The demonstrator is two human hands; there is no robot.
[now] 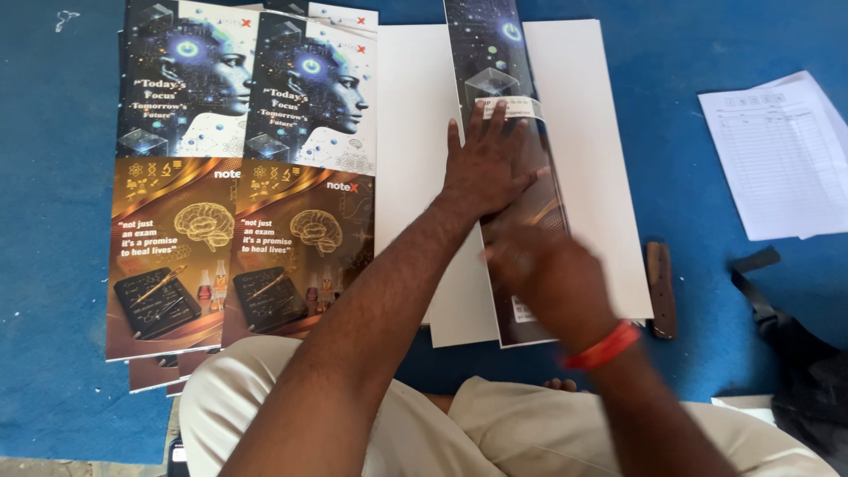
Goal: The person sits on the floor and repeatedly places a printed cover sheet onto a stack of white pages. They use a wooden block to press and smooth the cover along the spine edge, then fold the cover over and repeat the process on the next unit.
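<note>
The left hand [484,168] lies flat and palm down, its fingers [478,119] straight, spread a little and pointing away from the body, the thumb angled out to the right. Its bare forearm runs back diagonally toward the lower left, across the lap. The right hand [548,278] sits just below and to the right of it, blurred, knuckles up and fingers curled inward, a red band at its wrist.

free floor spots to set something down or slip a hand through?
Bare blue floor lies between the white sheets and the form papers; more lies left of the cover stacks, at the frame's edge. Crowded at centre: the left hand presses the folded strip, the blurred right hand lies over it. A wooden block edges the sheets.
</note>
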